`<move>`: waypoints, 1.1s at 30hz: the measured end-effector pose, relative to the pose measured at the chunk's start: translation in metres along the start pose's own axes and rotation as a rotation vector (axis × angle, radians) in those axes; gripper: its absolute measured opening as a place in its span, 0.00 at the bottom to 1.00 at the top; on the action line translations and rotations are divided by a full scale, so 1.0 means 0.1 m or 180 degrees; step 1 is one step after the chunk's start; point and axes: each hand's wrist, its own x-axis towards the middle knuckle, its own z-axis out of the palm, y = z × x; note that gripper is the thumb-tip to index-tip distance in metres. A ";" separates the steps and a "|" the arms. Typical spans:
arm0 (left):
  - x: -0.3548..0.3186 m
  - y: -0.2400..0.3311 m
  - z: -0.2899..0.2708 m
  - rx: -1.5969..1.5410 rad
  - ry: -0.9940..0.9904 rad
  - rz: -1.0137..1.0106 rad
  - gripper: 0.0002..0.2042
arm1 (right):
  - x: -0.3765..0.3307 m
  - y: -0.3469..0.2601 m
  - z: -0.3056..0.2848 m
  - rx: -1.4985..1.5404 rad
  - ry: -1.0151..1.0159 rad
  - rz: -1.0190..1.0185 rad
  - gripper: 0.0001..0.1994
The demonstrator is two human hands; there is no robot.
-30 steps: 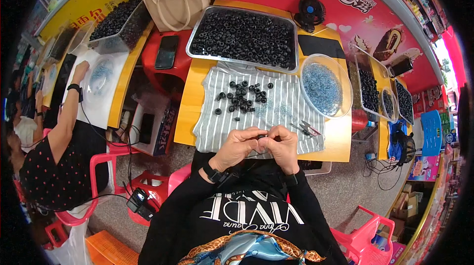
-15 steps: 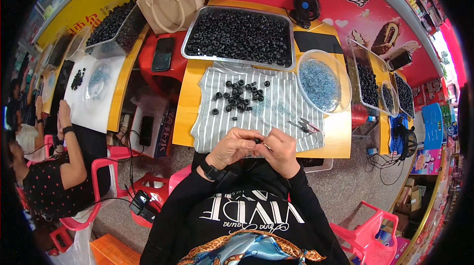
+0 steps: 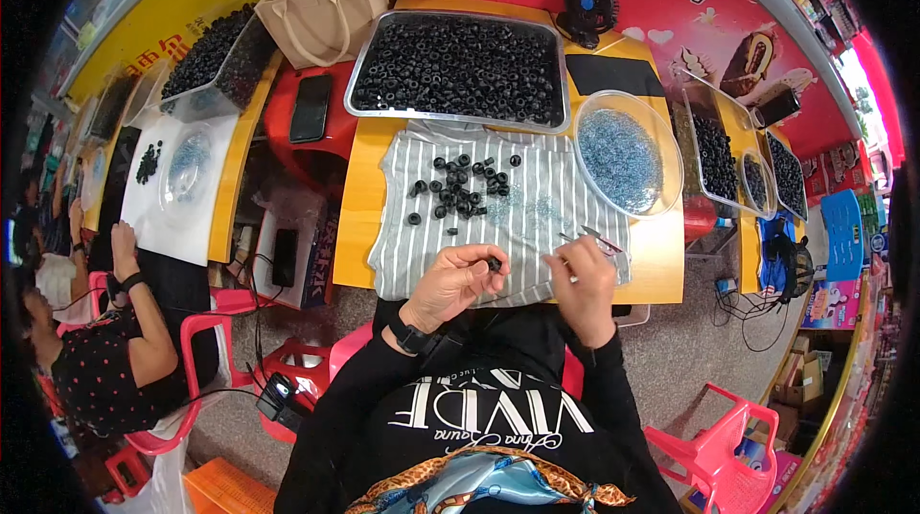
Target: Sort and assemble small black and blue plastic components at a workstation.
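Small black piece (image 3: pixel 494 265) is held in the fingers (image 3: pixel 478 252) of the left hand (image 3: pixel 447 284), over the striped cloth (image 3: pixel 401 255) on the table (image 3: pixel 661 270) — the right hand (image 3: pixel 586 288) is apart, near the snips (image 3: pixel 604 242), fingers bent, and I cannot tell if they hold something

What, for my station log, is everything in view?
Loose pieces: many, black, on cloth.
Striped cloth: one, grey-white, on table.
Table: one, yellow, centre.
Tray of black pieces: one, silver, table's far side.
Bowl of bluish beads: one, clear, right of cloth.
Snips: one, dark, cloth's right.
Mat, fan: one each, black, table's far right.
Bag: one, beige, left of tray.
Phone: one, black, on red stool.
Clear boxes: several, side tables.
Chairs: several, pink, both sides.
Co-worker: at least one, dotted top, left.
Left hand: one, bare, pinching black piece over cloth.
Right hand: one, bare, by snips; contents unclear.
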 end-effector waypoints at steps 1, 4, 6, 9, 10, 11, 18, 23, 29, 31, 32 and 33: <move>0.01 -0.01 0.01 0.0017 0.0030 0.0000 0.15 | 0.02 0.09 -0.08 -0.0650 0.0140 -0.0066 0.07; 0.00 -0.01 0.01 0.0056 0.0090 0.0034 0.14 | 0.03 0.28 -0.22 -0.1447 0.0276 -0.0098 0.06; 0.01 -0.03 0.00 0.0063 0.0098 0.0048 0.14 | 0.02 0.36 -0.25 -0.1619 0.0284 -0.0048 0.07; 0.02 -0.04 -0.01 0.0140 0.0145 0.0088 0.13 | 0.00 0.42 -0.23 -0.1691 0.0087 0.0141 0.08; 0.01 -0.05 -0.02 0.0163 0.0150 0.0117 0.13 | 0.00 0.41 -0.23 -0.1702 0.0096 0.0154 0.08; 0.01 -0.05 -0.02 0.0188 0.0156 0.0146 0.13 | 0.00 0.41 -0.22 -0.1689 0.0053 0.0149 0.08; 0.03 -0.05 0.02 0.0223 0.0134 0.0171 0.14 | 0.02 0.44 -0.18 -0.1808 -0.0067 -0.0024 0.04; 0.01 -0.04 0.06 0.0327 0.0253 0.0165 0.14 | 0.02 0.29 -0.16 -0.0845 -0.0040 -0.0263 0.06; 0.02 -0.07 0.07 0.0403 0.0285 0.0226 0.14 | -0.11 -0.18 0.05 0.0106 -0.0803 -0.0046 0.04; 0.02 -0.08 0.08 0.0442 0.0350 0.0267 0.14 | -0.13 -0.22 0.08 -0.0044 -0.0814 -0.0099 0.04; 0.01 -0.08 0.08 0.0506 0.0347 0.0257 0.12 | -0.14 -0.23 0.09 -0.0194 -0.0833 -0.0125 0.06; 0.01 -0.07 0.08 0.0570 0.0344 0.0245 0.11 | -0.14 -0.24 0.09 -0.0344 -0.0852 -0.0150 0.08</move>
